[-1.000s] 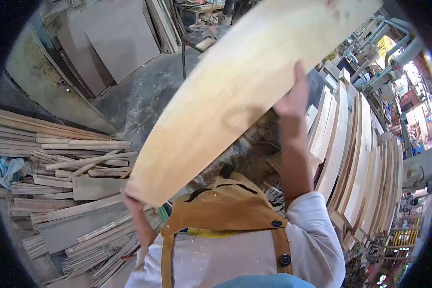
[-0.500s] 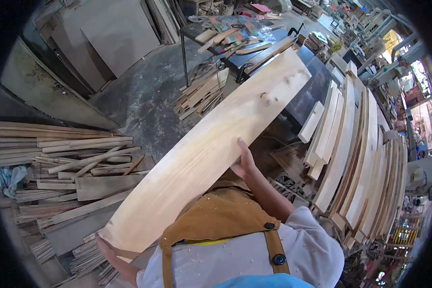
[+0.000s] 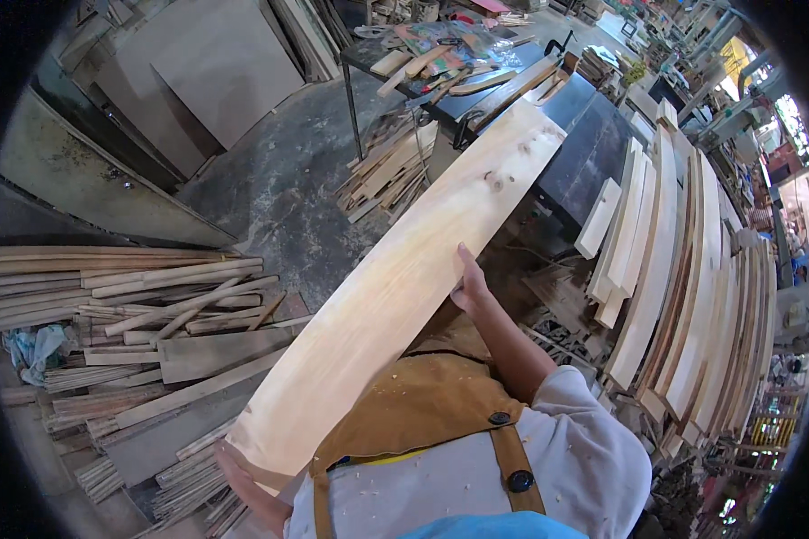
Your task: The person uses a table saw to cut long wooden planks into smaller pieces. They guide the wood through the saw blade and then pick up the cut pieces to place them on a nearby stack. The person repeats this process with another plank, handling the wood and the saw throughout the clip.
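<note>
I hold a long, wide, pale wooden board (image 3: 377,301) diagonally in front of my body, with dark knots near its far end. My left hand (image 3: 238,472) grips its near end at the lower left. My right hand (image 3: 467,283) holds the right edge around the middle, thumb up along that edge and the other fingers hidden underneath. The board's near end lies close against my brown apron (image 3: 404,404), which has wood shavings on it.
Long stacked planks (image 3: 683,296) stand at my right. A dark-topped bench (image 3: 584,144) with offcuts and plastic bags is beyond the board. Piled sticks and strips (image 3: 153,377) lie at the left, grey sheet panels (image 3: 207,63) lean behind, and scrap wood (image 3: 386,171) sits under the bench.
The board has come down from high in the view and now lies closer to my body. Over the last half second it has shifted slightly right, with both hands still on it.
</note>
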### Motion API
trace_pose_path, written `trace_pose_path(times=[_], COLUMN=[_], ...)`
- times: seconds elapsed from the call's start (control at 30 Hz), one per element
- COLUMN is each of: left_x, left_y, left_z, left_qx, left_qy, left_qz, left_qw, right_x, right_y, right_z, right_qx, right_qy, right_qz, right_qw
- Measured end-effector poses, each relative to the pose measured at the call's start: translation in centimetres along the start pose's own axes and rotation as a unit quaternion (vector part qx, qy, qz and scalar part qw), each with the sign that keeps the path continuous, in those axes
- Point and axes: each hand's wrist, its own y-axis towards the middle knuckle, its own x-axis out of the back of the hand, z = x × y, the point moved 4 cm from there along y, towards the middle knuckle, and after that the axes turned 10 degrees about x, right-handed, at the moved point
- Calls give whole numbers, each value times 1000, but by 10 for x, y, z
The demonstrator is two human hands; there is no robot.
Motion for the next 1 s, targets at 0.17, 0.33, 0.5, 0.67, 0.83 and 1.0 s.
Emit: trace_pose_path(times=[0.17,0.33,0.5,0.67,0.83,1.0], left_x=[51,84,104,103,99,91], left_y=[72,129,150,156,166,177], left_z=[46,67,93,112,117,113], left_qx=[58,94,140,178,195,199], left_qy=[-68,-45,-16,4,20,25], left_qz=[32,-18,-54,-71,-73,-71], left_qw=[996,994,989,981,978,977], right_x=[37,65,50,43,43,48], right_y=[16,56,109,120,133,152], right_z=[9,111,173,180,186,199], right_qx=[-51,155,298,293,276,264], right_qy=[-168,-640,-630,-600,-608,-617], right_qz=[-35,-183,-212,-239,-263,-269], right_qw=[984,730,685,705,696,691])
